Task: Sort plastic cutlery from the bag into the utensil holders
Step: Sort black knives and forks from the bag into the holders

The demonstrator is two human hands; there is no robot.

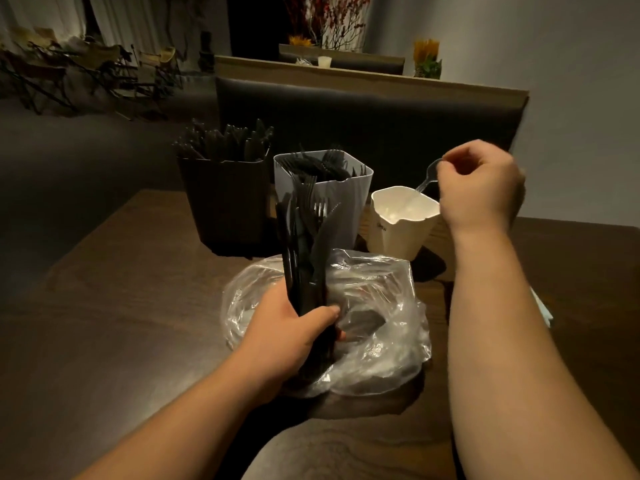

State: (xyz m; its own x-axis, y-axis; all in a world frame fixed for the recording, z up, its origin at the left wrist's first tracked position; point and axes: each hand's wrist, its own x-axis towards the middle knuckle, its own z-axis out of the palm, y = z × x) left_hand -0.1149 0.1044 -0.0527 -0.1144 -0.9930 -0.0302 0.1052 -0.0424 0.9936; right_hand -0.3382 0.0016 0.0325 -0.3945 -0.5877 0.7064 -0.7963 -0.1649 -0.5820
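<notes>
Hands [294, 327] [479, 188] grip one clear spoon [427, 174], one black bundle [304, 244], near three holders [225, 202] [349, 195] [391, 233].

Dim, warm light over a dark wood-grain table [104, 306] in the near part. Beyond its far edge, a dark padded bench back [381, 112] capped by a light wooden ledge [346, 73], with yellow flowers [427, 57] at the ledge's right end, a small white cup [324, 61] farther back and red-berried branches [329, 19] behind that. Far left, pale curtains [138, 19] above a cluster of folding chairs [86, 67] on dark floor [69, 150]; right, a plain grey wall [571, 81].
</notes>
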